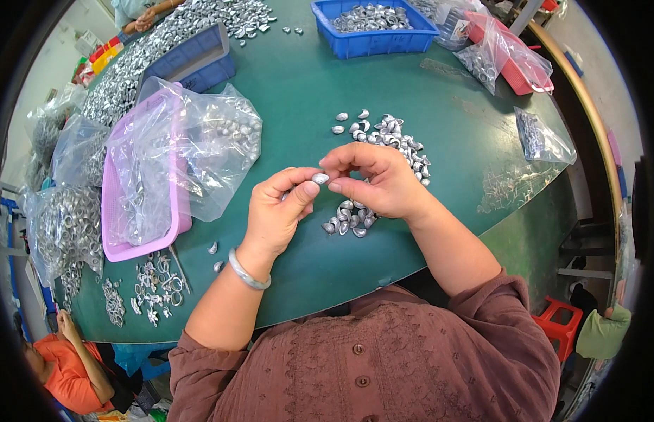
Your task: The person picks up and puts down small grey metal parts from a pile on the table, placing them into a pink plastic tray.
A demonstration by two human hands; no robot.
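Over the green table, my left hand (pixel 281 207) pinches a small silver shell-shaped metal piece (pixel 319 179) between thumb and fingertips. A bangle circles the left wrist. Close by on the right, my right hand (pixel 375 176) has its thumb and forefinger curled at the piece's right edge; whether they touch it or hold something tiny I cannot make out. Beneath and behind the right hand lies a pile of similar silver pieces (pixel 411 150), partly covered by it. A smaller cluster of them (pixel 349 218) sits just nearer to me.
A pink basket (pixel 182 204) with clear plastic bags stands at left. Silver rings and castings (pixel 158 285) lie nearer. Blue trays (pixel 372 48) and a large heap (pixel 165 42) are at the back. A bag of parts (pixel 541 137) lies right. Another person in orange (pixel 73 376) is at lower left.
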